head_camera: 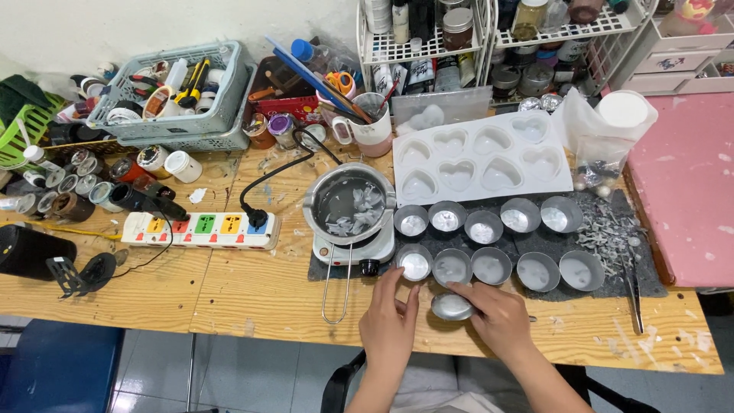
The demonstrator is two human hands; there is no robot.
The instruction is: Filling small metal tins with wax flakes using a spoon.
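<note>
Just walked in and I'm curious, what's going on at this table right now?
A person sits at a cluttered wooden table. Their right hand and left hand meet at a small round metal tin near the table's front edge. Behind it, two rows of similar tins sit on a dark mat. To the left, a metal pot with pale flakes rests on a small hot plate; a white heart-shaped mould lies behind.

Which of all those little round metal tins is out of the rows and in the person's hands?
The small round silver metal tin nearest the table's front edge, held between the left hand and right hand. The others sit in two rows on the dark grey mat.
</note>
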